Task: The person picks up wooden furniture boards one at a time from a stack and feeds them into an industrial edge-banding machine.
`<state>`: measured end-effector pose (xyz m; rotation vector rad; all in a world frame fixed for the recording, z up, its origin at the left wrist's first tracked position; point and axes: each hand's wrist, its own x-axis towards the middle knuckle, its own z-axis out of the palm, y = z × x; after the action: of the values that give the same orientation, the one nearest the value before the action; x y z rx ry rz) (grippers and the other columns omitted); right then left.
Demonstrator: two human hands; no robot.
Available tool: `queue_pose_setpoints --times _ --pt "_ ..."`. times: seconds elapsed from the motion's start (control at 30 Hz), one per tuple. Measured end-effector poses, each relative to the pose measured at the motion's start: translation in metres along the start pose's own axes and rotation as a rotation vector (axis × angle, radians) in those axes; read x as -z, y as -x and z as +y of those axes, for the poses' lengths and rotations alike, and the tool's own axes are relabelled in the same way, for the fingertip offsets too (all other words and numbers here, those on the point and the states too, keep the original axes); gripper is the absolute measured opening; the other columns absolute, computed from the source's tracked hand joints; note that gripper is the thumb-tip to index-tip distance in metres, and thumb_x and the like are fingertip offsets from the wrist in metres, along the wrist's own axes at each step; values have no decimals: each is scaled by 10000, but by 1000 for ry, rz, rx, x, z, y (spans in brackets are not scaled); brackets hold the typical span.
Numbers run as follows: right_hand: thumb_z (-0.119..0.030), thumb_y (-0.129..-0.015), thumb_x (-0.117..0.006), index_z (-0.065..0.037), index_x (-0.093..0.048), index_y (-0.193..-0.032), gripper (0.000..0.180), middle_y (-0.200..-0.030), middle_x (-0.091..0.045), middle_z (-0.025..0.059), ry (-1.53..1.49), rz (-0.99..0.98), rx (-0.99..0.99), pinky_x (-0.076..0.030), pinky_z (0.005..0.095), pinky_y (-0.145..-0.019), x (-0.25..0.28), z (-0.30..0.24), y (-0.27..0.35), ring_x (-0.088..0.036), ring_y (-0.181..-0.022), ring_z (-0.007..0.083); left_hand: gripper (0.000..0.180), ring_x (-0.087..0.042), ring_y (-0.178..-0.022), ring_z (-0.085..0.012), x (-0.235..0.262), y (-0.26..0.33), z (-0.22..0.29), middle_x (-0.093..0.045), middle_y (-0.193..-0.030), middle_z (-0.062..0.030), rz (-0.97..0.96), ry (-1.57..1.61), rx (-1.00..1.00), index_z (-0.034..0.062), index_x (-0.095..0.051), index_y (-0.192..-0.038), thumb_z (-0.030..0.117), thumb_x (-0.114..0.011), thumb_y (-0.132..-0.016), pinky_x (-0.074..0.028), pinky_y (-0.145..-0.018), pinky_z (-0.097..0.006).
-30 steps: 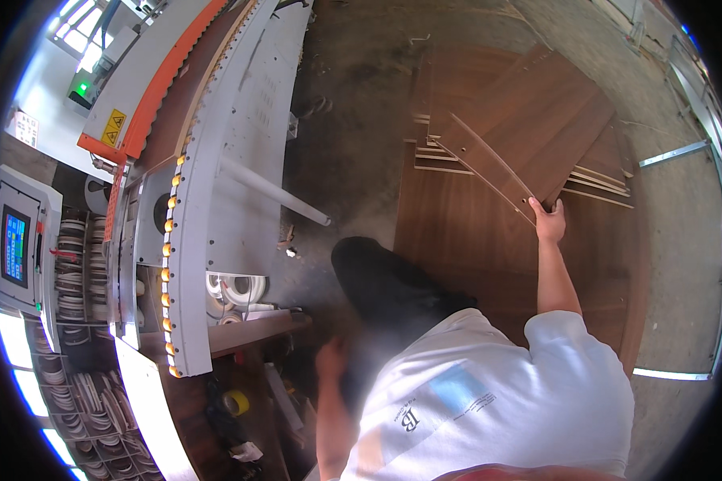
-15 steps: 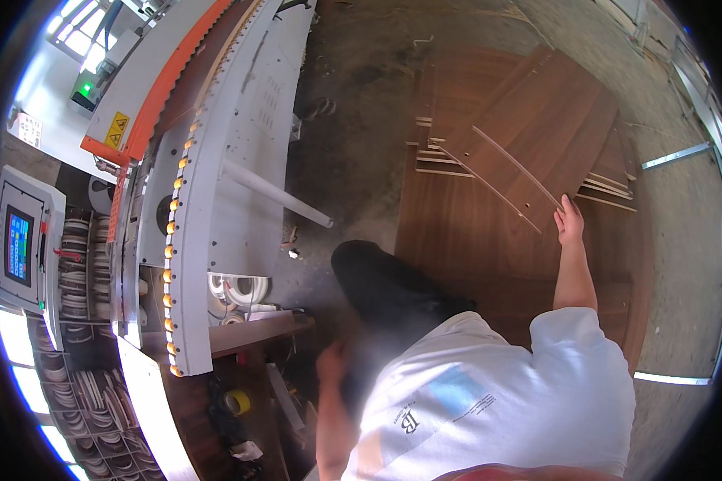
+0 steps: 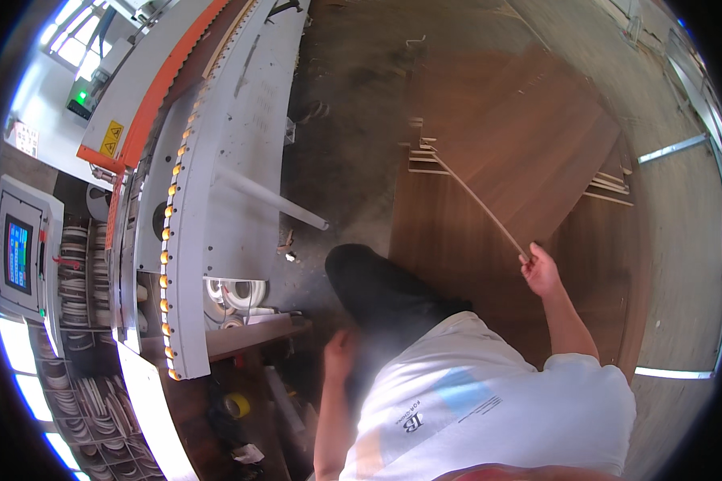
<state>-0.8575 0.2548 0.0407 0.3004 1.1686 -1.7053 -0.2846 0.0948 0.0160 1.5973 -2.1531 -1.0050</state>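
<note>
My right hand is closed on the near corner of a brown wood-grain board. This board lies at an angle on top of a stack of similar panels, and its pale raw edge runs from the stack's left side to my fingers. Wider brown panels lie under the stack. At my left side, low and near my dark trouser leg, hangs my left hand. Its fingers are partly hidden and blurred, and nothing can be made out in it.
A long grey machine with an orange guard and yellow rollers stands on the left, a grey bar jutting from it. Beside it are a control screen, racks of edging rolls and yellow tape. A metal frame stands right.
My right hand has drawn the top board's corner nearer to me. Its edge now lines up with the one below, where two separate edges showed before. My left hand has shifted slightly.
</note>
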Motion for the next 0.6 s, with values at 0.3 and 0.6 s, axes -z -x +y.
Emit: queue_pose_setpoints --times 0.3,0.6 --pt "-216 -1035 -583 -60 -632 -1284 298 -1291 -686 98 -22 -589 -360 -574 435 -919 -106 84 71 -660 -1203 273 482 -609 -1227 -228 13 -66 264 -625 -1351 -150 -532 943 94 -41 -507 -1417 250 -606 -1046 -468 -1061 -362" --pt "-451 -1080 -447 -67 -503 -1452 538 -1391 -617 119 172 -704 -332 -513 468 -1010 -76 89 41 -632 -1195 288 515 -521 -1355 -272 -13 -54 246 -564 -1439 -158 -584 1382 261 -43 -466 -1444 117 -636 -985 -385 -1161 -424"
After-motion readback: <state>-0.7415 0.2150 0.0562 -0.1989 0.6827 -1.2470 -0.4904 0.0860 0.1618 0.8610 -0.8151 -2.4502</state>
